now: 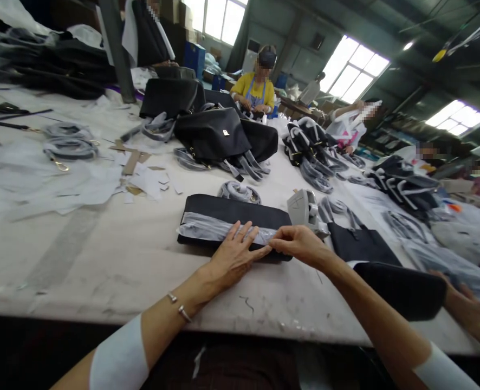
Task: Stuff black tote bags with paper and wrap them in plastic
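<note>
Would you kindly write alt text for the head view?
A person's left hand rests spread on a translucent wrap across a black item, while the right hand pinches at the wrap's right end. Behind, on the pale table, lie a coiled strap and black bags.

Left forearm point(161, 325): is reaching up and inward from the lower left.
Left grip point(232, 257): is lying palm down, its fingers point(244, 230) fanning forward, its thumb point(260, 253) pointing across toward the right fingertips point(273, 242).
Right forearm point(365, 292): is slanting up and inward from the lower right.
Right grip point(303, 245): is pinching, thumb and forefinger coming together, the remaining fingers curling under.
</note>
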`<state>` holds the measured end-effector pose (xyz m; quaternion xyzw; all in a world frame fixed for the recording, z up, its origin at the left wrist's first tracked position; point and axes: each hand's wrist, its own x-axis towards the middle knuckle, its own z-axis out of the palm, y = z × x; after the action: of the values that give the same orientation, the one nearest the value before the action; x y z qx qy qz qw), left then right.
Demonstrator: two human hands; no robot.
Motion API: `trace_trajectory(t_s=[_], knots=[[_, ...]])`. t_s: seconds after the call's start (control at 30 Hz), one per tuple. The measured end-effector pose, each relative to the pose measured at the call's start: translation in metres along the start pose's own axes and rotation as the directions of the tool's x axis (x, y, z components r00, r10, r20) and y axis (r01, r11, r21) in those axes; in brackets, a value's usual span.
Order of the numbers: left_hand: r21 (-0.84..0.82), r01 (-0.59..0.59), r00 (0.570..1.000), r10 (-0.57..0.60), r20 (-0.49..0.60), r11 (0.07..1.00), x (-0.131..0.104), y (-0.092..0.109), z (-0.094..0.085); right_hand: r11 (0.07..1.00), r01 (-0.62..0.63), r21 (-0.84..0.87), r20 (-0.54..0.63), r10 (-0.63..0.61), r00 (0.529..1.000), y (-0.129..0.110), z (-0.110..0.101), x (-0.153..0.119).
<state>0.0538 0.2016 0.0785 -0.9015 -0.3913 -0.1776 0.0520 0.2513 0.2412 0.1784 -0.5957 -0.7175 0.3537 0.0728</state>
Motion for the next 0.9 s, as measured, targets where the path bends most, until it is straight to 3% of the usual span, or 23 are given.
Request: trace_trajectory(t_s=[0.13,0.33,0.53,0.7,0.8,0.9], knots=[[0.003,-0.005,1.0,0.005,0.025,1.0,0.001,-0.001,0.002,0.911,-0.011,-0.413,-0.01,0.008,1.0,-0.008,0.009,0.027],[-0.047,0.019,0.999,-0.017,0.051,0.999,0.0,0.001,0.0,0.765,-0.066,-0.641,-0.057,0.039,0.998,-0.018,0.008,0.04],[-0.051,0.066,0.996,-0.062,0.07,0.997,0.002,0.005,-0.002,0.699,-0.084,-0.71,-0.075,0.043,0.996,-0.018,0.006,0.039],[0.01,0.061,0.997,-0.061,0.036,0.998,0.003,0.007,0.0,0.677,-0.115,-0.727,-0.181,-0.028,0.983,0.013,-0.011,0.025],[-0.001,0.055,0.998,-0.055,0.021,0.998,0.003,0.007,0.001,0.73,-0.173,-0.661,-0.264,-0.01,0.965,0.038,-0.033,0.011],[-0.007,0.049,0.999,-0.049,0.009,0.999,0.002,0.006,0.002,0.846,-0.126,-0.518,-0.313,-0.051,0.948,0.043,-0.041,0.005]])
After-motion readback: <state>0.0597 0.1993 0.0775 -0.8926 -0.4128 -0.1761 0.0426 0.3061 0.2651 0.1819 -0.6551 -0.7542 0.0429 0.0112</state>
